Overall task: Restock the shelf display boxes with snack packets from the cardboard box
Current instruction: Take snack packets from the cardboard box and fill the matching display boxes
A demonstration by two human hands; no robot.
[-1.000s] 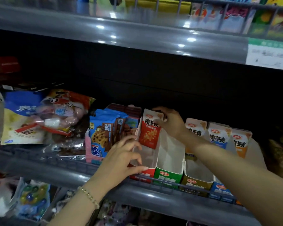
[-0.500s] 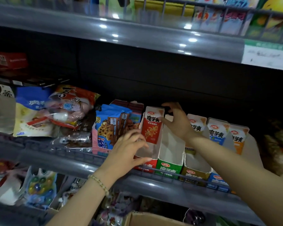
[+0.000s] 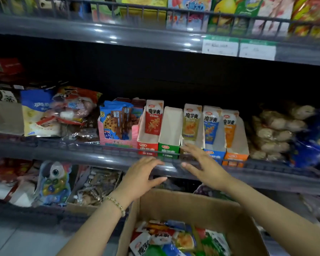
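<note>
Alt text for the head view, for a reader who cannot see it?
Two open, empty hands, the left hand and the right hand, hover before a shop shelf, above a cardboard box of mixed snack packets. Five display boxes stand in a row on it; the green display box looks empty, the other four each show a packet.

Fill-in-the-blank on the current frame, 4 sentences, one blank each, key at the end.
1. The empty display box has a front coloured ____.
2. The left hand and the right hand hover open, holding ____.
3. The bracelet is on the ____ wrist.
4. The cardboard box holds mixed snack packets and sits ____ the hands.
Missing words: green; nothing; left; below.
</note>
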